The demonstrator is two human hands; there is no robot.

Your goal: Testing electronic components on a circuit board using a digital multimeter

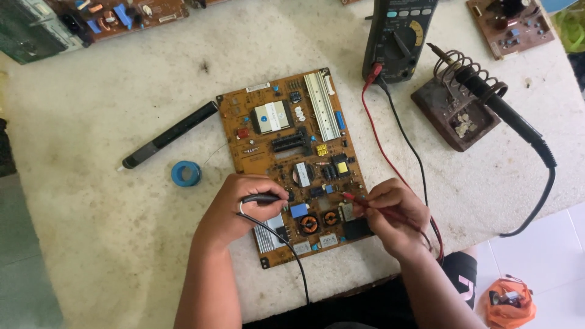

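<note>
Pinched between thumb and fingers of the left hand (241,210), a black test probe (262,198) is held closed-in, its long axis running nearly level across the frame with the tip pointing right toward the middle of the circuit board (292,161); its black lead (286,244) trails from the hand down toward the lower edge of the frame. A red test probe (359,201) is gripped in the same closed manner by the right hand (396,216), its long axis tilted slightly, the tip pointing left and a little upward onto the lower right part of the board, near the two round copper coils (319,222). The two probe tips are thus aimed at each other from opposite sides, well apart. The orange-brown board is laid flat at the centre of the frame on a pale, stained table (109,244), its long axis running from upper right to lower left with a slight tilt, a silver heat sink (322,106) along its upper right side. Red and black leads are seen rising from the right hand to a dark multimeter (399,39) at the upper middle. To the right, a soldering iron (493,100) is rested in a coiled stand (454,113), its handle pointing lower right. Left of the board, a black pen-shaped tool (170,135) and a blue solder spool (186,173) are laid near each other.
</note>
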